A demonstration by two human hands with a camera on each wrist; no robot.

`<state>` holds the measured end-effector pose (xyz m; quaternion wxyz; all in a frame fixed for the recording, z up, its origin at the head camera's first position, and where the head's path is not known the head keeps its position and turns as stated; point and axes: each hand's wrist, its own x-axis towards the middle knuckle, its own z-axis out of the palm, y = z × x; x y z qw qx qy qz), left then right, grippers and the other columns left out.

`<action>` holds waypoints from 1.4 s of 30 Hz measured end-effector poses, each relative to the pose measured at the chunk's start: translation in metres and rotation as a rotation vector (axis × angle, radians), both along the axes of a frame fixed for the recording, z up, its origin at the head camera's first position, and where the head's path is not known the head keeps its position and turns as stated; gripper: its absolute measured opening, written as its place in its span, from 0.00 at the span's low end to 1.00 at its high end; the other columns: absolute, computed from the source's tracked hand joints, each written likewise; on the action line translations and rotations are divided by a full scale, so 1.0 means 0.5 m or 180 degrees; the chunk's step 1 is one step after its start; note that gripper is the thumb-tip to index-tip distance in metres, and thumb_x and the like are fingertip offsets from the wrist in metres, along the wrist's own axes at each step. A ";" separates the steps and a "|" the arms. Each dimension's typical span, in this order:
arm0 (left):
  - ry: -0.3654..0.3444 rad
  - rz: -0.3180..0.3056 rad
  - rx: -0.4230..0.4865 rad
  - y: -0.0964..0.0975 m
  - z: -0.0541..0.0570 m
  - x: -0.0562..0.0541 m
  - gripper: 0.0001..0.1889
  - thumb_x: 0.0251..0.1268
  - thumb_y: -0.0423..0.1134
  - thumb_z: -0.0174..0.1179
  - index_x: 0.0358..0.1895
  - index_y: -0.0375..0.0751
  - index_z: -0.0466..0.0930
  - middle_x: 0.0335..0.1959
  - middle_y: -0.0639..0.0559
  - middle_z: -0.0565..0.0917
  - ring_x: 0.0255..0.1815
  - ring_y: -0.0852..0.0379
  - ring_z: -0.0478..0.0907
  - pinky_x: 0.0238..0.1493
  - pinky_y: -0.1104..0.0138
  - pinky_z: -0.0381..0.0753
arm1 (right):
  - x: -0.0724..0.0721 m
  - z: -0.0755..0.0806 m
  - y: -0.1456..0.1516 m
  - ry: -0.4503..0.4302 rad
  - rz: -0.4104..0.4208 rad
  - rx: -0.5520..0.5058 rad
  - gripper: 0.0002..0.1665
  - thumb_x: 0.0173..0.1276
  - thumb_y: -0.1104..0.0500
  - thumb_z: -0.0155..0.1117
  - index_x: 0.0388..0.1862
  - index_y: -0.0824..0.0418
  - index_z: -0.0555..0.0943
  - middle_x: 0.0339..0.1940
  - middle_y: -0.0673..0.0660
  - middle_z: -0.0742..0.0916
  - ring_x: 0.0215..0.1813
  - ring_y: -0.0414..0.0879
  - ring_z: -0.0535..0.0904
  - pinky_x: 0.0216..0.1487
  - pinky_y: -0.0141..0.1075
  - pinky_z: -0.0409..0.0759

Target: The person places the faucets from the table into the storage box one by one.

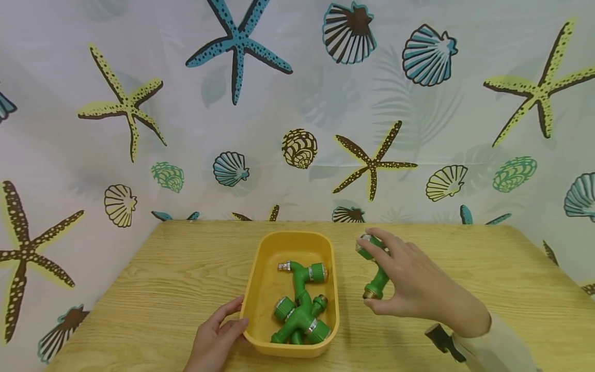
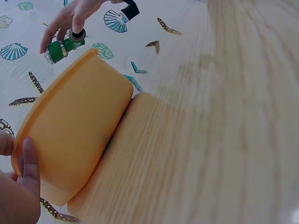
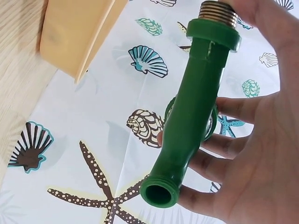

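My right hand (image 1: 418, 279) holds a green plastic tap (image 1: 378, 281) in the air to the right of a yellow bin (image 1: 249, 289). The tap has a brass threaded end and a round knob; in the right wrist view its open spout (image 3: 160, 192) points toward the camera. With thumb and fingers, my left hand (image 1: 216, 333) grips the bin's near left rim, seen also in the left wrist view around the bin wall (image 2: 79, 126). Inside the bin, several green taps lie heaped near the front, one with a metal nozzle (image 1: 284, 265) at its end.
The bin stands on a light wood-grain table (image 1: 186, 268). Behind the table hangs a pale cloth (image 1: 279, 108) printed with starfish and shells. A dark strap (image 1: 444, 342) sits at the right sleeve.
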<state>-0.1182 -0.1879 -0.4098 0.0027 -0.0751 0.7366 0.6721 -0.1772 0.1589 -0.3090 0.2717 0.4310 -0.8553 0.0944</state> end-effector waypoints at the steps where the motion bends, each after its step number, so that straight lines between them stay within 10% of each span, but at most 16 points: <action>1: 0.0002 0.0001 0.0000 0.000 0.000 0.000 0.27 0.67 0.34 0.61 0.67 0.29 0.68 0.61 0.36 0.71 0.47 0.49 0.80 0.41 0.69 0.81 | 0.000 0.000 -0.001 -0.0002 0.0003 -0.0005 0.51 0.42 0.43 0.75 0.65 0.64 0.71 0.61 0.66 0.73 0.44 0.50 0.77 0.34 0.44 0.75; 42: -0.0047 0.0033 0.0172 0.004 0.005 0.001 0.29 0.65 0.29 0.61 0.67 0.25 0.65 0.61 0.37 0.70 0.42 0.56 0.80 0.40 0.67 0.82 | 0.007 -0.006 -0.028 -0.0035 0.0019 0.0076 0.52 0.42 0.46 0.74 0.66 0.62 0.68 0.64 0.65 0.72 0.54 0.54 0.76 0.38 0.48 0.76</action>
